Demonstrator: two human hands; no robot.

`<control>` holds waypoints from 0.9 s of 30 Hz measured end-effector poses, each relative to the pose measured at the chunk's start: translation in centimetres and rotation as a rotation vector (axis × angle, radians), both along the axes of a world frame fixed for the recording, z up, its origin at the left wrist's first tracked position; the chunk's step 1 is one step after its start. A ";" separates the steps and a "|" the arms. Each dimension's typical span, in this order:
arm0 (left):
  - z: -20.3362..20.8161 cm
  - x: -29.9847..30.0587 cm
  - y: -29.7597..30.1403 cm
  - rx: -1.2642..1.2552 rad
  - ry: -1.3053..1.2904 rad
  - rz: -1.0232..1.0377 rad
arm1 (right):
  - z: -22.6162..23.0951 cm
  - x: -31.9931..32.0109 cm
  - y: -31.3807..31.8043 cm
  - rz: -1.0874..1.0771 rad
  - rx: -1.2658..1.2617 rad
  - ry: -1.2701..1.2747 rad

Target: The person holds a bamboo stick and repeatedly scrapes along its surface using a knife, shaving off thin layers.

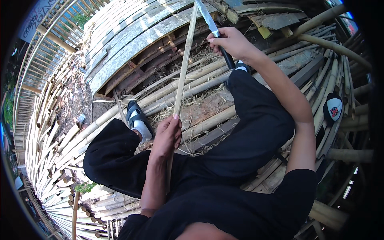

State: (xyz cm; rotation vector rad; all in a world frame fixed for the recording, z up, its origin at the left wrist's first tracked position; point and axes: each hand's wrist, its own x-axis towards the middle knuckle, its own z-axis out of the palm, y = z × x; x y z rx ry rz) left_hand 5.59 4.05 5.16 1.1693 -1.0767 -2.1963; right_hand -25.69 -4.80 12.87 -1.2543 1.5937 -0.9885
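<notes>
Closest in, black shirt and black trousers, knees bent and set wide to left and right. Between the knees, lower end of a pale wooden strip, probably split bamboo, running up from the lap and away to the far edge of view. Wrapped around it just above the lap, left hand, fingers curled in, thumb laid along the wood. Farther off and to the right, right hand, closed on a black-handled knife, thumb and forefinger pinching near the base of the blade. Blade angled far and left, its tip overlapping the strip at the far edge of view; actual contact impossible to tell from above.

Judging by this pose, at a paring step, perhaps at the start or end of a stroke. For the next move, likely needed: firm left grip, edge laid shallow against the wood, blade path clear of left fingers and knees.

Beyond the left hand, dark sandal on the left foot, and to its right, pale shavings strewn among bamboo poles. Far left, more bamboo in a dense heap; farther still, weathered plank platform and slatted fence.
</notes>
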 end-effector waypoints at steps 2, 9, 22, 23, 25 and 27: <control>-0.7 0.0 0.3 0.020 -0.055 0.048 | -0.8 0.4 0.7 0.111 -0.035 0.129; -4.1 -1.2 0.7 -0.257 -0.154 0.047 | -2.0 2.1 1.5 0.423 -0.244 0.706; -3.9 -1.7 1.1 -0.388 -0.450 0.108 | -5.8 2.7 2.1 0.517 0.074 0.896; -4.1 -1.8 1.2 -0.405 -0.453 0.099 | -6.1 2.9 2.0 0.506 0.068 0.979; -4.2 -1.8 1.3 -0.409 -0.453 0.091 | -7.4 2.7 1.6 0.524 0.049 0.971; -3.9 -1.7 1.1 -0.394 -0.466 0.073 | -8.2 3.0 1.2 0.570 -0.055 0.942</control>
